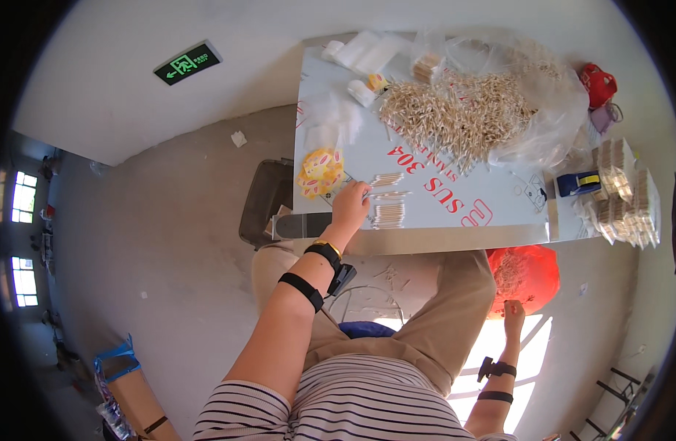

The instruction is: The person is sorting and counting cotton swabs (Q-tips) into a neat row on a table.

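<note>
Over the table's near left part, my left hand (350, 205) is closed, its fingertips pinched at the ends of a thin row of cotton swabs (391, 195). One small group of swabs (387, 178) lies just beyond that row, and a larger, neatly lined-up group (389, 216) lies on the near side. Low on the right, beside the table, my right hand (513, 310) is closed at the near edge of a red plastic bag (527, 275) with loose swabs or scraps in it. What its fingers hold is too small to make out.
A big heap of loose swabs (455, 114) spills from a clear bag (558, 110). Yellow labels (320, 173) and clear pouches (331, 125) lie at the left. Packed swab bundles (628, 202) and a blue tape dispenser (577, 183) stand right. A dark bin (263, 198) sits beside the table.
</note>
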Motion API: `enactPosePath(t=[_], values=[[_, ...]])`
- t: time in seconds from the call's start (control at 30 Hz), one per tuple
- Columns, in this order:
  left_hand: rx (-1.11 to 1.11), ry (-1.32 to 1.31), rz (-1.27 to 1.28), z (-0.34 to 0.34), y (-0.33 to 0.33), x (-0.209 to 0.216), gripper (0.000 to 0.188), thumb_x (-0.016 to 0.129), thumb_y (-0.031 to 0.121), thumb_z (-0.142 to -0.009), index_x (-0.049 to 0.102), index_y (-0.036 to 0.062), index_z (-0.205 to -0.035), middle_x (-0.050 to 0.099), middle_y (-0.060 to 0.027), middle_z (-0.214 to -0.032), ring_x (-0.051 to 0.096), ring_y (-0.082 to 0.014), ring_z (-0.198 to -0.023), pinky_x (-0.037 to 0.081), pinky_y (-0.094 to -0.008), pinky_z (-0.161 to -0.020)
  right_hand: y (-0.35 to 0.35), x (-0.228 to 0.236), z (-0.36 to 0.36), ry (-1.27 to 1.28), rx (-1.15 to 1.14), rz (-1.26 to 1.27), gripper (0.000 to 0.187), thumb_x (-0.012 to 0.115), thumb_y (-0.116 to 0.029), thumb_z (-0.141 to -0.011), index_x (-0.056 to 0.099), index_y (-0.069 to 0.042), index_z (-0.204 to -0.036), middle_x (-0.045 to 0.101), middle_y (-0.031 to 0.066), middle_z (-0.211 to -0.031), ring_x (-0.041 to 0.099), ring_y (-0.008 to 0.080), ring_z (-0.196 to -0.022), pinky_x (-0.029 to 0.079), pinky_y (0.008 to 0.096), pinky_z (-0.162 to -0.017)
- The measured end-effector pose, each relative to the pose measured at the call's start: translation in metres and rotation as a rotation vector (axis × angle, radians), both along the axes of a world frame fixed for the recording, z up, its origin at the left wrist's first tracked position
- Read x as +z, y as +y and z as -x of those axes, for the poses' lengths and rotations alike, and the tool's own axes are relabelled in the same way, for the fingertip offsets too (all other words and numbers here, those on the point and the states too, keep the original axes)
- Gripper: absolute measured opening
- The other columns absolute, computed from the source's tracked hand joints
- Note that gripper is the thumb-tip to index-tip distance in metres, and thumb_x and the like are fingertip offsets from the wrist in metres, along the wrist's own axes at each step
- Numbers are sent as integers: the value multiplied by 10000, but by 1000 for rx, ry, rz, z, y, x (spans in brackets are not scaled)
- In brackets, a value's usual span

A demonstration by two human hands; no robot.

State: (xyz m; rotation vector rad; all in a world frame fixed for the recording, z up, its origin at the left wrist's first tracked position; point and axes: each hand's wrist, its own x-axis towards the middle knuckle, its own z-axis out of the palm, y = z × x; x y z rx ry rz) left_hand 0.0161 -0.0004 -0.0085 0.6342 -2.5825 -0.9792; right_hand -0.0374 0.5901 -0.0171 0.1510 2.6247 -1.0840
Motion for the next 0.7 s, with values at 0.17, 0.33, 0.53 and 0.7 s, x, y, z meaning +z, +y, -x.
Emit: enactPosePath(t=[0.17, 0.33, 0.53, 0.7], values=[[-32, -10, 84, 12, -8, -3, 105, 744, 67, -849, 684, 90, -932, 635, -78, -912, 681, -306, -839, 545, -428, -729, -13, 8, 15, 44, 17, 18, 168, 631, -155, -1029, 653, 11, -1005, 670, 75, -789, 637, 152, -702, 519, 306, -668], [-28, 66, -76, 7, -5, 18, 100, 746, 46, -848, 664, 61, -904, 654, -77, -887, 681, -289, -813, 546, -391, -726, -89, 55, 36, 206, 98, 62, 111, 634, -112, -1020, 652, -3, -1011, 694, 54, -865, 646, 151, -783, 505, 309, -719], [-111, 137, -170, -44, 32, 101, 112, 749, 28, -839, 651, 43, -890, 685, -84, -869, 683, -279, -817, 538, -377, -750, -243, 118, 30, 99, 336, 386, 148, 675, -71, -994, 721, -32, -1129, 723, 38, -946, 664, 123, -851, 516, 268, -774], [-232, 239, 11, -88, 60, 135, 170, 774, 12, -790, 640, 83, -865, 690, -41, -870, 667, -274, -810, 493, -388, -711, -328, 141, -7, -128, 613, 621, 197, 711, -80, -986, 712, 1, -1166, 721, 32, -938, 658, 86, -860, 526, 253, -776]])
